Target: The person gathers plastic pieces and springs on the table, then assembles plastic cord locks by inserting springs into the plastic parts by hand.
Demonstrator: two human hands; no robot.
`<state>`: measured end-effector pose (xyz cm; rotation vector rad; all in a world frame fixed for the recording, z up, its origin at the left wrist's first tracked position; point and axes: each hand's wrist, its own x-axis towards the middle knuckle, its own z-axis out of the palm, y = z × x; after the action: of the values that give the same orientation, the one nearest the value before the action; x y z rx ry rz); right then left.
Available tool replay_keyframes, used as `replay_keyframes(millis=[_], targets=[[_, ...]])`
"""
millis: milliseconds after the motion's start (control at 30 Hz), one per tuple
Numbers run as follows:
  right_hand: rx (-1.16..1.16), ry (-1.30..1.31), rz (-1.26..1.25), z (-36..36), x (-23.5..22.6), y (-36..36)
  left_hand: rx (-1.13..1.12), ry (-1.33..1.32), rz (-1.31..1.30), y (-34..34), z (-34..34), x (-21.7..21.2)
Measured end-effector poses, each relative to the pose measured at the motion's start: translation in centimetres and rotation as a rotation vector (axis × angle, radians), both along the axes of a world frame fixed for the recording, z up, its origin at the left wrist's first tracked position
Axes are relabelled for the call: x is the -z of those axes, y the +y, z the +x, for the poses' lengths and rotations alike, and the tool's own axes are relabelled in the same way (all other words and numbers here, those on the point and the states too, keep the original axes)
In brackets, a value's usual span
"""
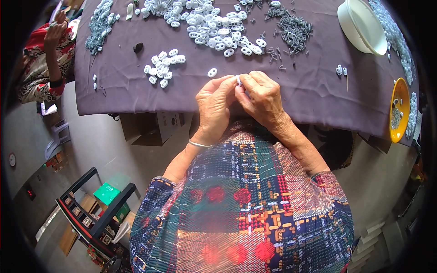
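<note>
Close together over the near part of the cloth, my left hand (214, 105) and my right hand (263, 96) pinch a small white plastic piece (238, 81) between their fingertips. Most of that piece is hidden by the fingers. Just beyond my left hand lies a single white oval piece with two holes (212, 72). To its left is a small group of similar white pieces (159, 67). A large heap of the same white pieces (214, 29) spreads ahead of my hands. Right of that heap is a pile of small grey pins (293, 34).
A dark cloth-covered table (318, 86) lies before me. At its right are a white tub (362, 27), tilted in view, and a yellow bowl (399, 95) holding small grey parts. More small parts (98, 29) lie far left. A co-worker's hands (55, 32) show beyond the left edge.
</note>
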<state>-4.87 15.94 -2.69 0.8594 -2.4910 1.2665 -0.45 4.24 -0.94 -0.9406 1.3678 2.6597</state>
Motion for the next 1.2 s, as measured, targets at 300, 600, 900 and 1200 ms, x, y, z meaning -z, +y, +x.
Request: replay_keyframes(millis=[300,600,900,1200], targets=[[-0.003,0.022,-0.007,0.1,0.1,0.2,0.008,0.026,-0.003,0.1,0.1,0.0],[-0.058,0.028,-0.009,-0.2,0.1,0.4,0.022,0.042,-0.010,0.0,0.2,0.5],[-0.002,0.012,-0.017,0.2,0.7,-0.2,-0.022,0.035,0.027,0.0,0.2,0.3],[-0.001,-0.017,-0.017,-0.1,-0.5,0.4,0.043,0.017,0.071,-0.5,0.3,-0.4]])
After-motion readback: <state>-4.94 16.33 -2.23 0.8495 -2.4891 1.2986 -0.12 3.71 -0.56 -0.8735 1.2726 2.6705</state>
